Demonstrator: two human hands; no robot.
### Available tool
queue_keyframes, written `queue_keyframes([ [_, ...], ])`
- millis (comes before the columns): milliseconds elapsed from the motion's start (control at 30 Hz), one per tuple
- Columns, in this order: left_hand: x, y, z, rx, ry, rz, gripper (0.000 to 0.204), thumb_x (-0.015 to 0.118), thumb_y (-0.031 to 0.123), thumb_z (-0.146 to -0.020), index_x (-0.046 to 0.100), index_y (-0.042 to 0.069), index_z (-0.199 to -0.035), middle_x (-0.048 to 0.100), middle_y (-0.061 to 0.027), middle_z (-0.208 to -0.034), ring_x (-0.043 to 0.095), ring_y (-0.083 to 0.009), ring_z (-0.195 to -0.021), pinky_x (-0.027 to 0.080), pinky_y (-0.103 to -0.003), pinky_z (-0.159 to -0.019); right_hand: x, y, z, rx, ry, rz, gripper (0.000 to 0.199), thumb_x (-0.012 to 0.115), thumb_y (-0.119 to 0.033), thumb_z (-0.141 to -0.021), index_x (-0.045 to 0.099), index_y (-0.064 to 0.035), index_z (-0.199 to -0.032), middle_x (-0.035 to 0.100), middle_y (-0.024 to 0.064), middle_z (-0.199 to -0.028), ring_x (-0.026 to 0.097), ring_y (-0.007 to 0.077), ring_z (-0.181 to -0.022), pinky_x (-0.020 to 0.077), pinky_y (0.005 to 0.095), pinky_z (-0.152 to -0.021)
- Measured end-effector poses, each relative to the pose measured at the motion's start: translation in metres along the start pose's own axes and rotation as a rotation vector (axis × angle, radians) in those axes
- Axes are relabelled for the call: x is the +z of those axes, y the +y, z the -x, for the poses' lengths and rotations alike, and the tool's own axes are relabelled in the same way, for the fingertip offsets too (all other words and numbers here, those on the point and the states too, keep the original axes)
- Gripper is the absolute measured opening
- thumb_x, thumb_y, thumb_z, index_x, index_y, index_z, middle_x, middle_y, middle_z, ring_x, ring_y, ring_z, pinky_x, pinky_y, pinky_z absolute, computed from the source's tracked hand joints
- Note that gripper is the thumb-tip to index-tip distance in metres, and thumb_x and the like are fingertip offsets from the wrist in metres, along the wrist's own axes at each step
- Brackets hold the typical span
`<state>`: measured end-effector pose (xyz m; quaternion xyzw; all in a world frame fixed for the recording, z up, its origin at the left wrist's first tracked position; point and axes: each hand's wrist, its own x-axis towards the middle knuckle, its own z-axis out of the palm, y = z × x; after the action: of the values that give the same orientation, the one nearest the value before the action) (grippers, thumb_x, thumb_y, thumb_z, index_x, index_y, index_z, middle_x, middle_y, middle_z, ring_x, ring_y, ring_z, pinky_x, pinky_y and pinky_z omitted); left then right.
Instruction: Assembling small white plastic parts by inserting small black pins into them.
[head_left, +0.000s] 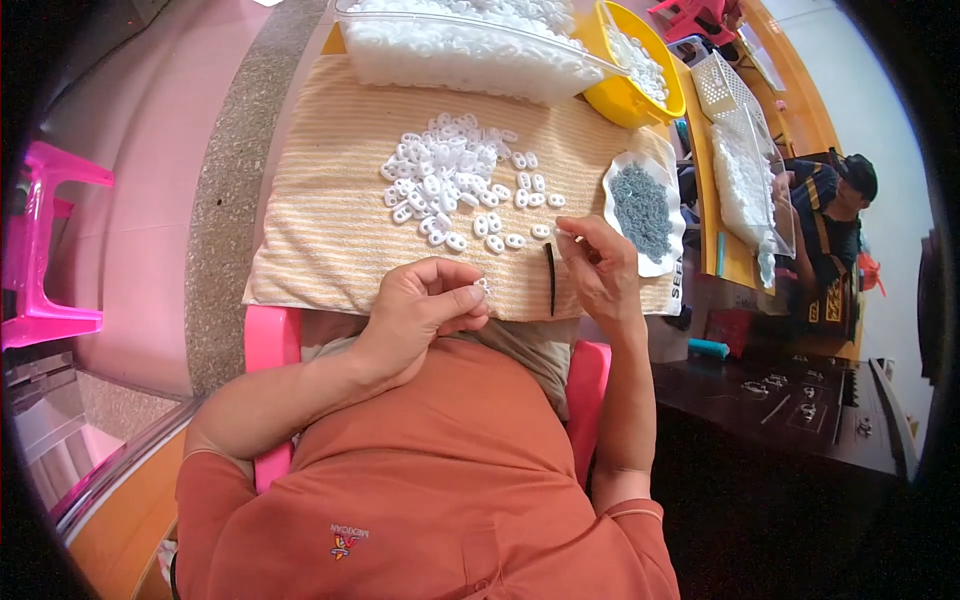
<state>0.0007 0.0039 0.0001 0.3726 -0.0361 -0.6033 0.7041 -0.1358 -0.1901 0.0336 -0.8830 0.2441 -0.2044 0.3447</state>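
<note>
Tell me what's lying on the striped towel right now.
On the striped towel: a pile of white rings, a thin black stick and a tray of grey bits. The surface beneath is covered.

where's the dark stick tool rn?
In the head view, the thin dark stick lies on the striped towel, just left of the right hand and below the pile of white pieces.
</note>
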Motion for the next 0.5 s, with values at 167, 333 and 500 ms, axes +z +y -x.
queue_keyframes([
  [167, 0.0, 0.0, 0.0, 0.001, -0.007, -0.004, 0.013, 0.063, 0.002, -0.086, 0.06, -0.001, -0.099, 0.064, -0.0067, -0.086, 0.064, -0.0129, -0.076, 0.056, -0.027, -0.071, -0.015, 0.003, 0.001, -0.093, -0.051, 0.154, 0.013, 0.057, 0.001, -0.086, 0.062, 0.0014, -0.098, 0.059, 0.0113, -0.084, 0.058, 0.0221, -0.07, 0.0444, 0.0293, -0.064],
  [333, -0.001, -0.002, 0.001, 0.003, -0.002, 0.009, 0.014, 0.063, 0.001, -0.086, 0.059, -0.001, -0.099, 0.064, -0.007, -0.086, 0.064, -0.0133, -0.076, 0.056, -0.027, -0.071, -0.025, -0.004, 0.002, -0.048, -0.203, 0.403, 0.019, 0.058, 0.002, -0.078, 0.061, -0.0001, -0.096, 0.058, 0.0146, -0.085, 0.06, 0.0329, -0.08, 0.047, 0.0377, -0.07],
  [500, 0.001, 0.0, 0.001, -0.009, -0.001, 0.0, 0.014, 0.063, 0.001, -0.087, 0.058, -0.002, -0.1, 0.063, -0.0073, -0.087, 0.064, -0.0136, -0.077, 0.056, -0.026, -0.07, -0.017, 0.006, -0.001, -0.007, -0.13, 0.449, 0.013, 0.062, -0.002, -0.078, 0.062, -0.0004, -0.091, 0.061, 0.0177, -0.083, 0.061, 0.0361, -0.078, 0.0468, 0.0421, -0.069],
])
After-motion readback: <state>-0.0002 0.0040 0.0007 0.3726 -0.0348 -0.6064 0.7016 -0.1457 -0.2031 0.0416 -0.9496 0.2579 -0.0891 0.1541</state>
